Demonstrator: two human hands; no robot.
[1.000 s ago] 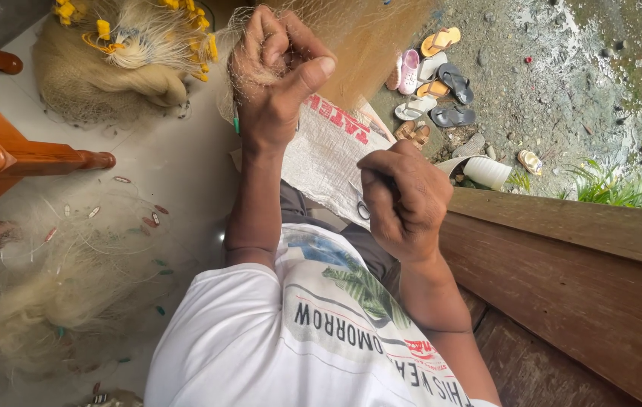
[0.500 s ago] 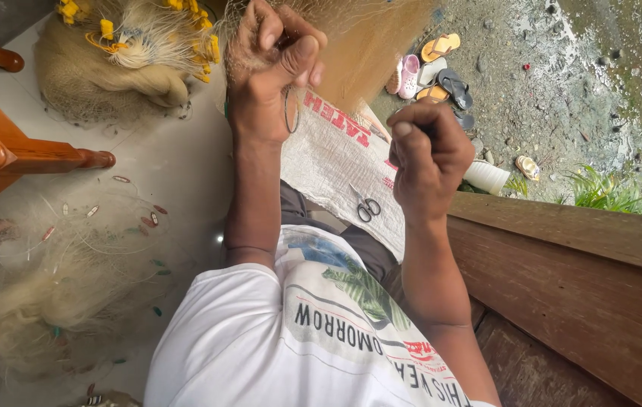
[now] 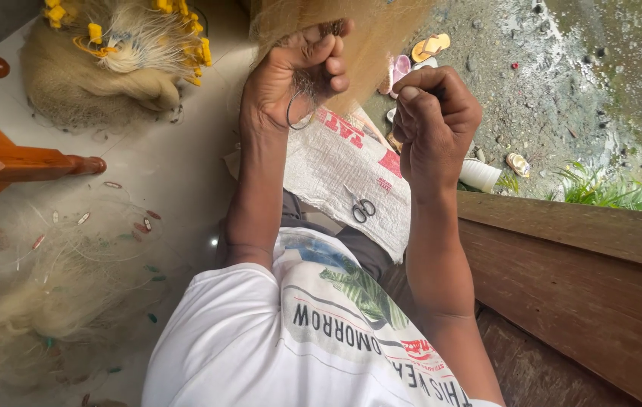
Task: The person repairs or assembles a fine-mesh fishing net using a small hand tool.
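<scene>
My left hand point(image 3: 297, 74) is raised in front of me and grips a bunch of fine tan fishing net point(image 3: 366, 30) that hangs down from above. A thin loop of line point(image 3: 300, 113) curls under its fingers. Just to the right, my right hand point(image 3: 435, 120) is closed in a fist with thumb and fingers pinched on a small dark thing point(image 3: 438, 92); I cannot make out what it is. Small scissors point(image 3: 363, 208) lie on a white woven sack point(image 3: 336, 169) spread over my lap, below both hands.
A heap of net with yellow floats point(image 3: 121, 53) lies on the pale floor at upper left, and more loose net point(image 3: 50, 294) at lower left. A wooden furniture leg point(image 3: 31, 162) juts in from the left. A wooden plank wall point(image 3: 577, 279) runs along my right, with sandals point(image 3: 430, 47) on the dirt beyond.
My right hand has risen from my lap to just beside the left hand. The left hand has stayed on the net, and the scissors now show on the sack.
</scene>
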